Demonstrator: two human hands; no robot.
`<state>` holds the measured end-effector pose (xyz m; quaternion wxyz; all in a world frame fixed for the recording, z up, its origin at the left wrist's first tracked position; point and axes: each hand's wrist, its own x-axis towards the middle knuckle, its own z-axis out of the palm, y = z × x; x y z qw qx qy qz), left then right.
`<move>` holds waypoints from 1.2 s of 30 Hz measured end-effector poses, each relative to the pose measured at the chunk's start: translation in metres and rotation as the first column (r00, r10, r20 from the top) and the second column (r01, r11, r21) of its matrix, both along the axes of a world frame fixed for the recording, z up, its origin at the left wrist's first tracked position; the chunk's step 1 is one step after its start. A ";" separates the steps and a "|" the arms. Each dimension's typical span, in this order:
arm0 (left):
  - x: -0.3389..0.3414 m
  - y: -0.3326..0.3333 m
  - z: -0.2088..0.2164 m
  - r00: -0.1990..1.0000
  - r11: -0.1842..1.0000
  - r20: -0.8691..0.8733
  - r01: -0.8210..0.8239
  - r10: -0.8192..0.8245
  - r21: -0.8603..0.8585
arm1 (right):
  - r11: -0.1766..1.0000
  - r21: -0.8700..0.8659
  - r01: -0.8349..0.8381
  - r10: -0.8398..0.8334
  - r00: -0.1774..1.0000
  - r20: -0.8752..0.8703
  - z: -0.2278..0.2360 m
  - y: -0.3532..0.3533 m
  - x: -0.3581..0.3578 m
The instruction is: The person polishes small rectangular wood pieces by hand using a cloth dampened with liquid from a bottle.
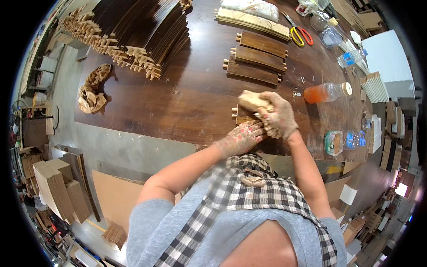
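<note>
Close to the table's front edge lies a dark brown wooden board (243, 115) with pale dowel pegs at its left end; my hands hide much of it. My left hand (241, 139) rests on its near side, fingers stretched out flat. A wadded tan cloth (253, 101) is gripped in my right hand (281, 116) just above the board, with part of the wad bulging out below the fingers. Whether the cloth touches the board cannot be told. Beyond my hands, three similar boards with pegs (258, 58) lie in a row.
A tall stack of dark pegged boards (147, 35) fills the far left. Crumpled brown paper (94, 91) lies left. Pale boards (251, 22) and scissors (301, 35) are at the back. To the right stand an orange-liquid bottle (324, 93), a cut container (333, 143) and several clear bottles (352, 58).
</note>
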<state>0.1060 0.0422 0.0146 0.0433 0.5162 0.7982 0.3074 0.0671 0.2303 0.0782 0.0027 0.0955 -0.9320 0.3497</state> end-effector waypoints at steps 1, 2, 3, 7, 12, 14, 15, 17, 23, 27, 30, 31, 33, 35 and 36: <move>0.000 -0.001 -0.002 0.999 1.000 -0.034 -0.011 0.011 0.004 | 0.998 -0.006 0.067 -0.066 0.997 0.035 0.002 0.012 0.003; -0.004 -0.004 -0.004 1.000 0.999 -0.022 -0.009 0.010 0.047 | 0.994 0.054 0.099 -0.100 0.995 0.019 0.004 0.027 0.003; -0.010 -0.007 -0.005 1.000 0.995 -0.011 0.006 -0.005 0.096 | 0.982 -0.037 0.183 -0.179 0.979 0.093 0.004 0.043 0.007; -0.052 -0.026 -0.002 0.995 0.995 -0.046 0.088 -0.086 0.036 | 0.884 -0.344 0.315 -0.244 0.941 0.236 0.025 0.041 0.010; -0.034 -0.007 0.003 0.976 0.985 -0.205 -0.034 0.069 0.171 | 0.896 -0.403 0.185 -0.186 0.982 0.039 0.000 0.035 0.006; -0.020 0.004 0.003 0.966 0.968 -0.142 -0.192 0.216 0.164 | 0.969 -0.240 0.051 -0.075 0.993 -0.092 0.014 0.007 -0.007; -0.015 0.007 -0.003 0.960 0.968 -0.148 -0.220 0.236 0.121 | 0.974 -0.227 -0.017 -0.018 0.988 -0.154 0.018 -0.009 -0.013; -0.010 0.013 -0.017 0.947 0.962 -0.166 -0.270 0.274 0.043 | 0.978 -0.163 -0.127 0.097 0.979 -0.178 0.017 -0.032 -0.020; -0.016 0.005 -0.008 0.978 0.978 -0.064 -0.193 0.199 0.082 | 0.997 -0.076 -0.018 0.006 0.986 -0.164 0.008 -0.027 -0.052; -0.019 0.007 -0.005 0.977 0.971 -0.035 -0.204 0.210 0.122 | 0.981 -0.144 -0.129 0.105 0.981 -0.163 0.007 -0.028 -0.059; -0.020 0.006 -0.004 0.985 0.981 -0.045 -0.163 0.168 0.105 | 1.000 -0.004 0.019 -0.019 0.967 -0.253 -0.005 -0.014 -0.055; -0.022 0.004 -0.005 0.986 0.985 -0.063 -0.148 0.154 0.092 | 0.994 -0.035 0.102 -0.108 0.946 -0.305 -0.002 -0.007 -0.050; -0.029 -0.001 -0.008 0.970 0.975 -0.126 -0.199 0.210 0.096 | 0.967 -0.172 0.190 -0.241 0.899 -0.366 -0.002 0.017 -0.043; -0.041 -0.002 -0.005 0.941 0.963 -0.210 -0.252 0.267 0.095 | 0.867 -0.416 0.273 -0.376 0.907 -0.187 -0.011 0.049 -0.030; -0.051 -0.001 0.003 0.927 0.959 -0.245 -0.274 0.282 0.067 | 0.763 -0.548 0.344 -0.445 0.894 -0.057 -0.016 0.058 -0.020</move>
